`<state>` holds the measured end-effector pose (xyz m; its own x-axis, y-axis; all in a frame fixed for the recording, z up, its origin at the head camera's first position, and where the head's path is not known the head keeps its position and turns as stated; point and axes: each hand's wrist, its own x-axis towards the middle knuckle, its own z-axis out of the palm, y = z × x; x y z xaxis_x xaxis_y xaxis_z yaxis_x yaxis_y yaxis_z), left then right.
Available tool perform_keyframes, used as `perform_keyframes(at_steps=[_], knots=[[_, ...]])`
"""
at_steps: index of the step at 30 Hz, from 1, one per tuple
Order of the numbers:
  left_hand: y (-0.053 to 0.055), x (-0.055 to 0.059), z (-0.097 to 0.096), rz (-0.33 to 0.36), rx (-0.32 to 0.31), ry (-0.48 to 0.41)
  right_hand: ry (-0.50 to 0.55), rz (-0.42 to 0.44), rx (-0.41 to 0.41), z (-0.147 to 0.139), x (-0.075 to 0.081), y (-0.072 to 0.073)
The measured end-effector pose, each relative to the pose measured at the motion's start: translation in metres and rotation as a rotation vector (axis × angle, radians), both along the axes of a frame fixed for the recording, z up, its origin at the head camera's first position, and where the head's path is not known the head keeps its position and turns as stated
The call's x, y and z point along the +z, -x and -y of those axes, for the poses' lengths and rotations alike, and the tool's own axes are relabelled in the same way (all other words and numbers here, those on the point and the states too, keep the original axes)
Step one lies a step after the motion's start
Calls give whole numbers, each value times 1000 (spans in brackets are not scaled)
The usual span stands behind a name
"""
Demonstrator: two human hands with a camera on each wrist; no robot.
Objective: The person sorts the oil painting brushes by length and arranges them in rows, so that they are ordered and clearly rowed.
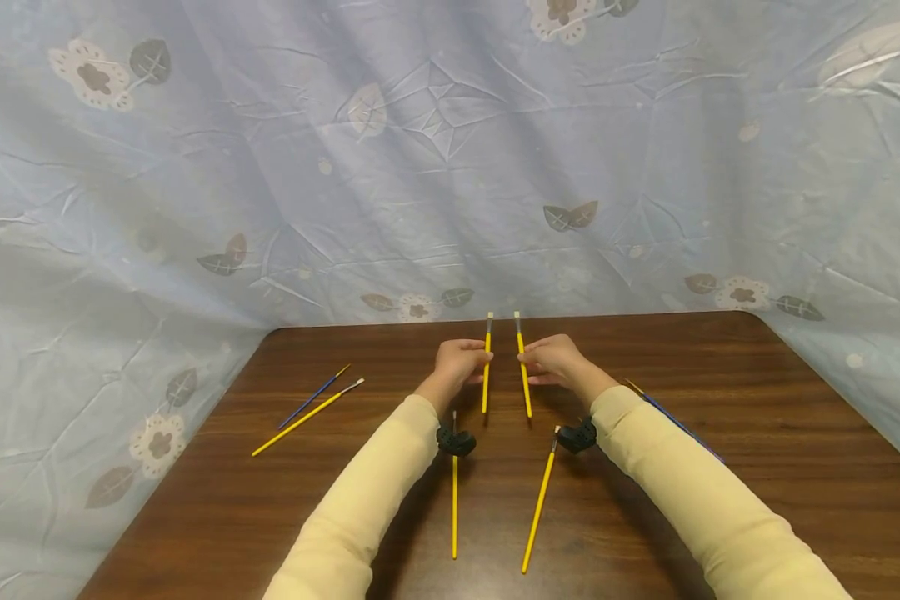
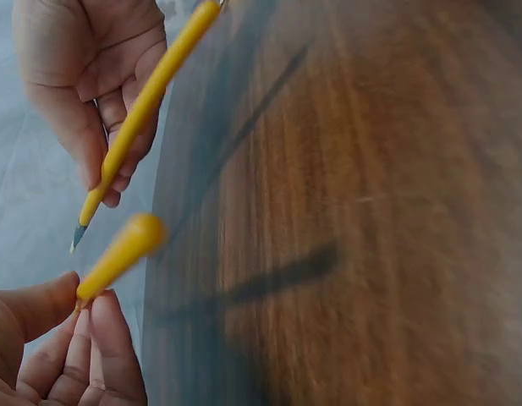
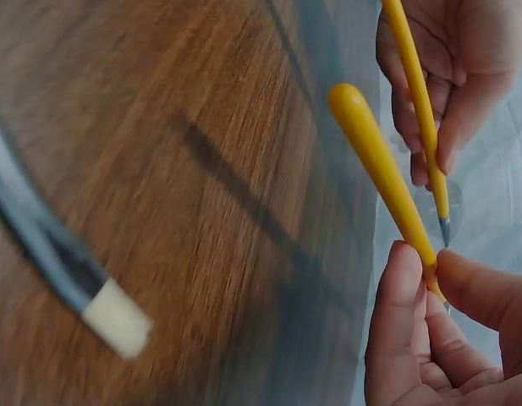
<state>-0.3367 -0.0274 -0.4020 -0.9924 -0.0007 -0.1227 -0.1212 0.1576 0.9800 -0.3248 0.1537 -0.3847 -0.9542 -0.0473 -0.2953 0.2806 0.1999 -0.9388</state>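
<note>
My left hand pinches a yellow-handled flat paintbrush between thumb and fingers, its pale bristles pointing away from me. Beside it, my right hand pinches a second yellow-handled paintbrush the same way. Both brushes are held above the far part of the table, nearly parallel, with a small gap between them. In the left wrist view the rounded handle end of the left paintbrush faces the camera. The right wrist view shows the right paintbrush gripped near its ferrule.
Two more yellow brushes lie nearer me, one left and one right, partly under the wrist cameras. On the left are a blue brush and a yellow brush. Another blue brush lies by the right sleeve. A patterned curtain hangs behind the table.
</note>
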Motion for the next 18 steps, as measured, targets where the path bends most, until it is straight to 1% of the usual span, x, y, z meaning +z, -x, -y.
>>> perform_keyframes(at_steps=[3, 7, 14, 18], knots=[[6, 0, -5, 22, 31, 6, -11, 11, -13, 4, -2, 5], [14, -1, -10, 67, 58, 19, -23, 10, -37, 9, -4, 11], [27, -3, -12, 97, 85, 55, -34, 13, -93, 13, -4, 23], [33, -7, -15, 110, 91, 61, -39, 31, -128, 8, -9, 30]])
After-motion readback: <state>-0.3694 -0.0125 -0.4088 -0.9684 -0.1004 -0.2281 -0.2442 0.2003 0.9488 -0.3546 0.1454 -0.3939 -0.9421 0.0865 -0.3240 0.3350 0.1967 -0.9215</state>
